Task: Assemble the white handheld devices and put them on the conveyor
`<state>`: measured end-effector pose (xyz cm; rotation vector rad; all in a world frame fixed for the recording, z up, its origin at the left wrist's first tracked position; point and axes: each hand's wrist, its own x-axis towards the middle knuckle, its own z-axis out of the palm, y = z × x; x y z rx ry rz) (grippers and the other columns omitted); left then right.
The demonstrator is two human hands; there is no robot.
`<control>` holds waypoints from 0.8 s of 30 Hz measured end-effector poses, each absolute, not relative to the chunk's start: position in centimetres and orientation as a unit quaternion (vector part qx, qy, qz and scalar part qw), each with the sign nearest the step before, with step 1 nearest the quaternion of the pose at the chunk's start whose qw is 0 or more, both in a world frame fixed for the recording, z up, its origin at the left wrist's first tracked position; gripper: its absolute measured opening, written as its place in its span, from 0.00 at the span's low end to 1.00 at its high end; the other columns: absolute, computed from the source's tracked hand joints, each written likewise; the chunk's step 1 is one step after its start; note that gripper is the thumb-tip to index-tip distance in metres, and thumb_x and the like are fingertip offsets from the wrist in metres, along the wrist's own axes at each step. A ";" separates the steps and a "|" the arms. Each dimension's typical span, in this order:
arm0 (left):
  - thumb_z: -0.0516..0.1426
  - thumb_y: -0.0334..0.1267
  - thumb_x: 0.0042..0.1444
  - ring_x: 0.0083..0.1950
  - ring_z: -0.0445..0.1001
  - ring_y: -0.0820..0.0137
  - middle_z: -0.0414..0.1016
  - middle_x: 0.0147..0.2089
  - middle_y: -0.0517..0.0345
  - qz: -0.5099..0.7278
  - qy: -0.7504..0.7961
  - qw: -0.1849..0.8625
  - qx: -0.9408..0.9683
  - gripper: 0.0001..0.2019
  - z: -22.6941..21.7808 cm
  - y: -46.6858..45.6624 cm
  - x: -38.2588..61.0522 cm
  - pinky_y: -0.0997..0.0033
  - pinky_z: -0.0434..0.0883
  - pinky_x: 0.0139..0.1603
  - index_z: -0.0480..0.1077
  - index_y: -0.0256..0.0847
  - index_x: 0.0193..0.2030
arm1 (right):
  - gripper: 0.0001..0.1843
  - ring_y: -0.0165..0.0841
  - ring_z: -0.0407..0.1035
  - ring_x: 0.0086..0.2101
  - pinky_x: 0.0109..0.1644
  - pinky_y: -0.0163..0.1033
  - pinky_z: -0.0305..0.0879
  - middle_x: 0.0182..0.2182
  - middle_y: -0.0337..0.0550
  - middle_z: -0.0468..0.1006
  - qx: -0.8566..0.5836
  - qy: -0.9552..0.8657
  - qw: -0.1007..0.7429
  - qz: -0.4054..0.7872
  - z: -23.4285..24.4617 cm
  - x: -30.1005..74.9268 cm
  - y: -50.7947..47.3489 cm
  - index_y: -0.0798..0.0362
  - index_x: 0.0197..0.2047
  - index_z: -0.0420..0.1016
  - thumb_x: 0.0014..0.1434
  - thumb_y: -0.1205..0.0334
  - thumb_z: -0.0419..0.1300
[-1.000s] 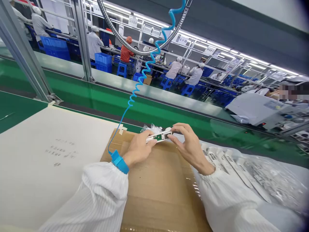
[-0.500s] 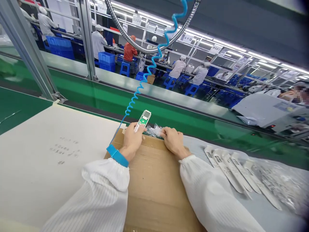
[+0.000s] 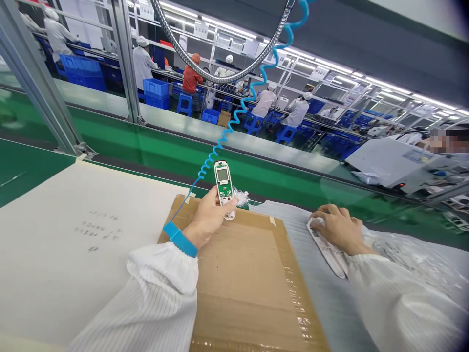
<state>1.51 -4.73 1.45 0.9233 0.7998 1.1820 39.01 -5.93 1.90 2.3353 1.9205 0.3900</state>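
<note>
Between the thumb and fingers of my left hand [image 3: 210, 212] is a handheld device half [image 3: 224, 188], a slim white casing with a green circuit board and a small grey screen, tilted upright above the cardboard. Crumpled clear plastic [image 3: 241, 196] shows just behind it. To the right, my right hand [image 3: 339, 227] has its fingers and thumb closed at the upper end of a long white plastic shell [image 3: 328, 256] lying on the foam sheet. Other shells beside it are mostly hidden under this hand and sleeve. A blue wrist strap [image 3: 179, 239] circles my left wrist.
A flat cardboard piece [image 3: 249, 278] lies in front of me. White paper with handwriting [image 3: 98, 259] is at left, pale foam sheet [image 3: 311, 288] at right, with a bag of small parts [image 3: 410, 254]. A coiled blue cord [image 3: 236, 120] hangs ahead. People work beyond the green belt.
My right hand has left the clear plastic and moved right onto the white shells. My left hand still holds the device half, now turned more upright and facing me.
</note>
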 end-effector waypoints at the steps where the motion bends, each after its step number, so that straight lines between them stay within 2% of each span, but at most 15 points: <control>1: 0.64 0.31 0.54 0.40 0.73 0.73 0.76 0.42 0.55 0.519 0.347 0.664 0.412 0.12 1.4 -4.8 1.5 0.73 0.69 0.41 0.69 0.37 0.44 | 0.12 0.56 0.64 0.54 0.50 0.61 0.61 0.54 0.53 0.75 0.762 0.634 0.043 0.125 2.1 39.3 -5.9 0.44 0.41 0.83 0.56 0.54 0.61; 3: 0.64 0.33 0.54 0.39 0.72 0.72 0.75 0.41 0.55 0.512 0.340 0.667 0.421 0.12 1.4 -4.9 1.5 0.72 0.68 0.40 0.69 0.38 0.43 | 0.10 0.57 0.66 0.52 0.50 0.63 0.60 0.50 0.53 0.78 0.763 0.636 0.023 0.116 3.0 39.2 -5.8 0.44 0.38 0.82 0.56 0.53 0.60; 6: 0.64 0.35 0.55 0.37 0.71 0.73 0.75 0.40 0.55 0.494 0.344 0.672 0.431 0.12 1.5 -5.0 1.4 0.73 0.66 0.37 0.68 0.38 0.43 | 0.11 0.54 0.72 0.42 0.46 0.59 0.63 0.38 0.53 0.81 0.783 0.618 -0.058 0.026 5.4 37.9 -5.8 0.46 0.37 0.77 0.59 0.50 0.58; 8: 0.63 0.35 0.57 0.37 0.71 0.73 0.75 0.40 0.55 0.480 0.353 0.672 0.440 0.11 1.7 -5.1 1.3 0.74 0.65 0.36 0.68 0.38 0.44 | 0.12 0.48 0.73 0.36 0.44 0.55 0.65 0.34 0.52 0.81 0.779 0.603 -0.151 -0.082 7.1 35.7 -5.9 0.46 0.36 0.73 0.59 0.47 0.58; 11: 0.60 0.34 0.59 0.35 0.71 0.74 0.74 0.39 0.56 0.464 0.377 0.653 0.464 0.08 1.9 -5.3 1.3 0.74 0.63 0.34 0.66 0.38 0.44 | 0.20 0.42 0.72 0.36 0.42 0.49 0.69 0.36 0.48 0.79 0.715 0.578 -0.315 -0.236 8.0 30.6 -6.3 0.47 0.41 0.73 0.55 0.40 0.63; 14: 0.58 0.43 0.61 0.32 0.68 0.73 0.73 0.35 0.57 0.440 0.431 0.604 0.505 0.11 1.7 -5.3 1.2 0.72 0.62 0.33 0.67 0.39 0.45 | 0.26 0.33 0.69 0.32 0.37 0.41 0.70 0.34 0.40 0.75 0.623 0.544 -0.431 -0.361 6.6 24.7 -6.3 0.47 0.45 0.73 0.50 0.40 0.69; 17: 0.60 0.54 0.57 0.38 0.71 0.68 0.76 0.41 0.54 0.420 0.490 0.524 0.556 0.20 1.1 -4.9 1.0 0.69 0.64 0.37 0.69 0.40 0.47 | 0.27 0.28 0.66 0.29 0.34 0.37 0.68 0.31 0.35 0.71 0.545 0.484 -0.504 -0.463 4.2 20.4 -6.0 0.48 0.47 0.73 0.50 0.42 0.71; 20: 0.65 0.48 0.52 0.40 0.73 0.65 0.77 0.43 0.54 0.397 0.563 0.428 0.586 0.20 0.3 -4.3 0.8 0.68 0.64 0.39 0.70 0.40 0.46 | 0.25 0.26 0.64 0.28 0.35 0.35 0.66 0.31 0.33 0.69 0.459 0.442 -0.545 -0.545 2.0 18.6 -6.0 0.47 0.49 0.74 0.51 0.47 0.72; 22: 0.64 0.46 0.54 0.40 0.73 0.64 0.77 0.41 0.54 0.391 0.593 0.383 0.591 0.16 0.0 -4.1 0.7 0.68 0.64 0.39 0.71 0.39 0.44 | 0.24 0.25 0.64 0.30 0.37 0.35 0.66 0.33 0.34 0.70 0.418 0.438 -0.550 -0.575 1.0 18.6 -6.2 0.46 0.51 0.75 0.52 0.50 0.72; 24: 0.56 0.50 0.62 0.39 0.73 0.64 0.77 0.40 0.53 0.400 0.583 0.374 0.599 0.15 0.0 -4.1 0.7 0.67 0.63 0.39 0.71 0.40 0.44 | 0.24 0.25 0.64 0.31 0.39 0.35 0.66 0.36 0.34 0.71 0.408 0.439 -0.556 -0.576 0.2 19.0 -6.3 0.45 0.53 0.76 0.53 0.52 0.72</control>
